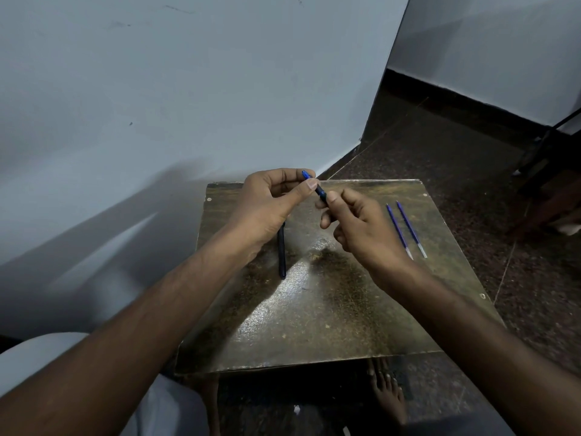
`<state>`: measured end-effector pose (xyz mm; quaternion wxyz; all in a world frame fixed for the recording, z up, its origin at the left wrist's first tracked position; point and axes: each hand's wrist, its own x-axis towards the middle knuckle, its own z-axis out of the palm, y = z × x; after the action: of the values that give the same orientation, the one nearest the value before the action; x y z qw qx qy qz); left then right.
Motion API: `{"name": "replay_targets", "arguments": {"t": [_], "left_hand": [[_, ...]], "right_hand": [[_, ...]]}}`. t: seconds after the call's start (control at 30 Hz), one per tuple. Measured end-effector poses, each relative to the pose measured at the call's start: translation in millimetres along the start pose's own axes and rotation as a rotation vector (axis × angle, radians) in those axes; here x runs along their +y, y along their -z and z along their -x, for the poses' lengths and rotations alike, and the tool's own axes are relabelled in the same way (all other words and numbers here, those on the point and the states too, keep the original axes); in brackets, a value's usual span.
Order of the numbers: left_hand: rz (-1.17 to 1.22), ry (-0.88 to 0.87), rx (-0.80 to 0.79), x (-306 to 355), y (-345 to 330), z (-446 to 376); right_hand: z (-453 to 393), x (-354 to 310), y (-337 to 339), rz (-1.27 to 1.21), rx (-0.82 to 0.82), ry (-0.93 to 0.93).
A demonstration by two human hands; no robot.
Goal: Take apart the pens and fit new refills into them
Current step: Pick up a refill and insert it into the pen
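Above the far part of a small brown table [330, 309], both hands hold one blue pen [319, 189]. My left hand [270, 202] pinches its upper end between thumb and fingers. My right hand [355, 221] grips the lower end with curled fingers, which hide most of the barrel. A dark pen [282, 253] lies on the table under my left wrist, partly hidden. Two blue refills [407, 229] with clear tips lie side by side on the right of the table.
A pale wall stands right behind the table and to its left. Dark speckled floor lies to the right, with dark furniture legs [547, 158] at the far right. A bare foot [388, 391] shows under the table's near edge.
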<state>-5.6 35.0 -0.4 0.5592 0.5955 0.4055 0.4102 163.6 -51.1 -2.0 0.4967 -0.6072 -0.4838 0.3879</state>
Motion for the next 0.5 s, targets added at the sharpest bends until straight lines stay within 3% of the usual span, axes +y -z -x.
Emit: {"name": "replay_targets", "arguments": {"t": [0.5], "left_hand": [[-0.037,0.012,-0.051,-3.7,1.2,-3.0]], "right_hand": [[-0.8,-0.3,2.0,-0.111,-0.014,-0.059]]}}
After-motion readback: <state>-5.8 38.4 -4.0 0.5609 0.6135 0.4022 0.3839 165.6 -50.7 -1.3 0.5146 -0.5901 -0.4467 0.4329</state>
